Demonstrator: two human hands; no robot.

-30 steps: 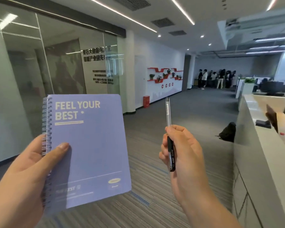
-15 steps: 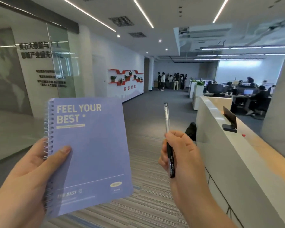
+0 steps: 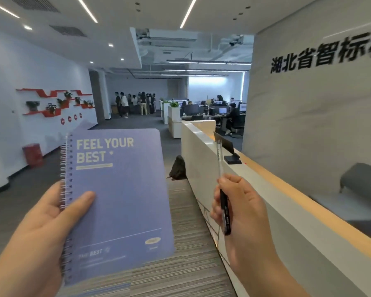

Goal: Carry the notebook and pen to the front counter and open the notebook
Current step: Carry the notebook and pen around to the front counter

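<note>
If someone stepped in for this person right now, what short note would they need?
Left hand: holds the purple spiral notebook upright and closed, thumb across the cover.
Right hand: grips the pen, which points up.
Front counter: just to the right, running ahead; a small black stand sits further along its top.
Done: both things are in hand and the person is beside the counter.
Left: set the notebook and pen on the counter top, then open the notebook.
</note>
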